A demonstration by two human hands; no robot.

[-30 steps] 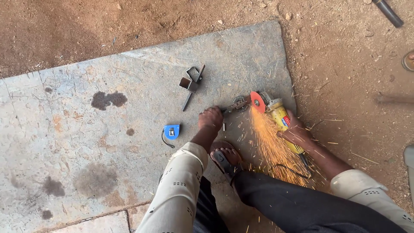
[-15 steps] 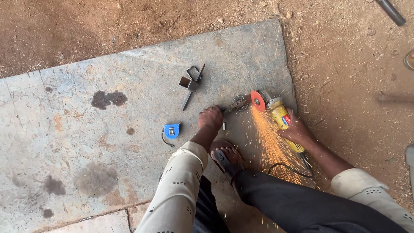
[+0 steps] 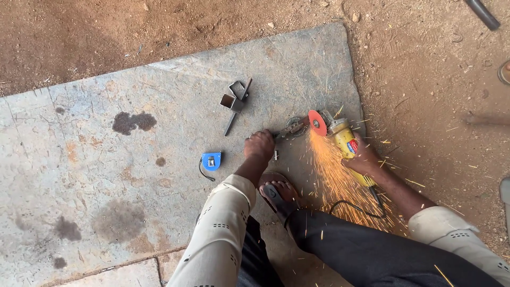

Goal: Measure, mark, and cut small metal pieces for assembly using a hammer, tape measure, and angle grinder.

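My left hand (image 3: 260, 144) presses down on a small metal piece (image 3: 289, 128) lying on the grey concrete slab (image 3: 159, 159). My right hand (image 3: 366, 159) grips a yellow angle grinder (image 3: 345, 139) whose red disc (image 3: 317, 123) meets the end of that metal piece. Orange sparks (image 3: 340, 180) spray back toward my leg and sandalled foot (image 3: 276, 194). The grinder's black cable (image 3: 356, 204) loops over the slab near my knee.
A blue tape measure (image 3: 211, 161) lies left of my left hand. Short square metal tube offcuts and a thin rod (image 3: 235, 101) rest farther up the slab. Reddish dirt surrounds the slab, with a dark pipe end (image 3: 482, 13) at the top right.
The spark spray has shifted slightly, still streaming toward my leg. Both hands hold about the same places; the view has barely moved.
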